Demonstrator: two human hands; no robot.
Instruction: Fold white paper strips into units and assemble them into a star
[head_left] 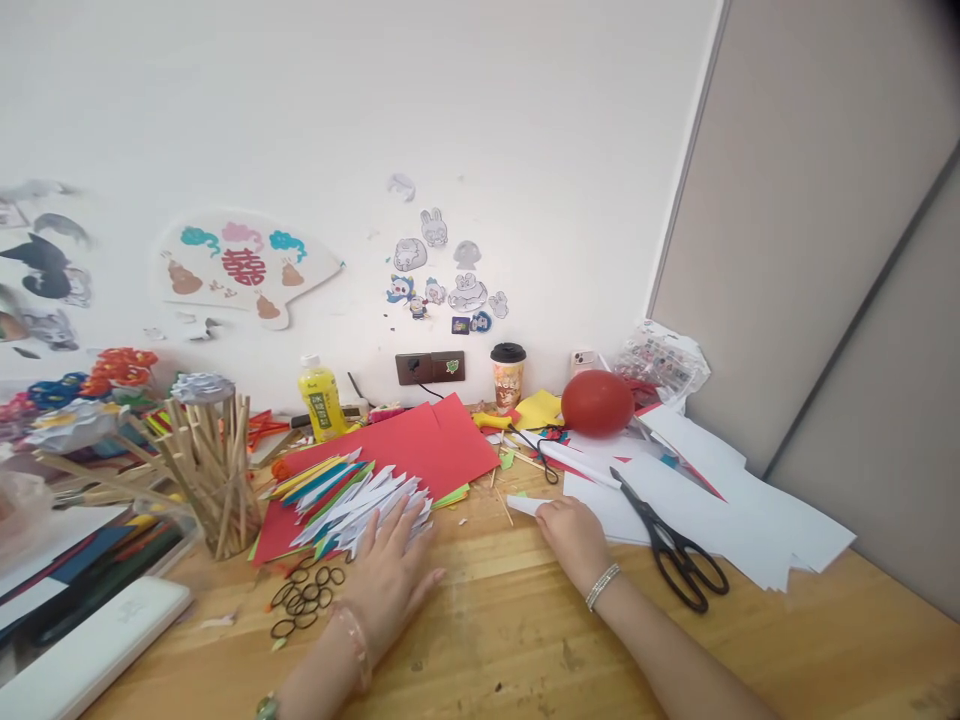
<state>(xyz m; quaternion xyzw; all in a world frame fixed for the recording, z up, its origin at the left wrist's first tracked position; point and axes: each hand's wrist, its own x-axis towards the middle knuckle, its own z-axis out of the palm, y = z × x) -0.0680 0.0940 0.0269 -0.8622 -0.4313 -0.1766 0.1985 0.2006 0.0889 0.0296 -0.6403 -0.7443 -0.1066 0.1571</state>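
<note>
Head view, white paper strip (525, 504) under right hand's fingers (555, 517)

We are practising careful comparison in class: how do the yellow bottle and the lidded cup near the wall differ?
The bottle has a narrow whitish cap, while the cup has a wide black lid. The bottle narrows towards its top; the cup is broad there. The bottle looks mostly yellow, whereas the cup carries a brown and orange pattern. Both stand with their tops covered.
</note>
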